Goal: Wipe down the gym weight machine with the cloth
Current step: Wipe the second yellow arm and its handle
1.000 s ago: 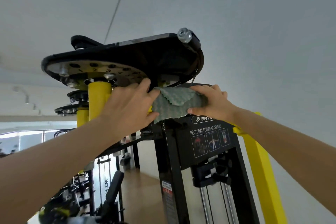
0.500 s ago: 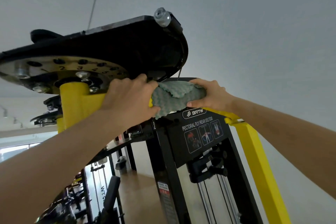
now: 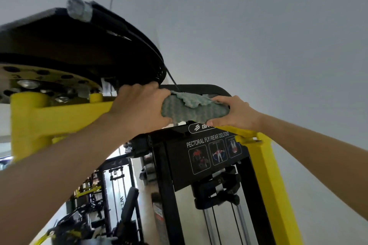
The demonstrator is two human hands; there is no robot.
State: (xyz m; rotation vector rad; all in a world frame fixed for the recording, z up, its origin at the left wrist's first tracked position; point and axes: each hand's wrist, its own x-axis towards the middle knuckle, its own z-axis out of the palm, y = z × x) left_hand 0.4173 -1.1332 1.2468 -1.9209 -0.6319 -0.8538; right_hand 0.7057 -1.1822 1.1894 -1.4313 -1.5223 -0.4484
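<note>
A grey-green waffle cloth (image 3: 192,110) is draped over the yellow top crossbar of the weight machine (image 3: 205,155), just above its black "Pectoral Fly / Rear Deltoid" panel. My left hand (image 3: 139,109) grips the cloth's left end, fingers curled over the bar. My right hand (image 3: 233,113) grips the cloth's right end, thumb underneath. Both arms reach upward. The bar under the cloth is hidden.
A large black cam plate (image 3: 83,49) with a numbered pin disc hangs overhead at left, on a yellow post (image 3: 29,121). A cable (image 3: 172,81) runs down beside the cloth. A yellow upright (image 3: 274,195) descends at right. Other gym machines (image 3: 111,205) stand lower left.
The view has shifted closer and to the right, so the cam plate looms larger at left. Both hands keep their grip on the cloth, which has bunched slightly on the bar.
</note>
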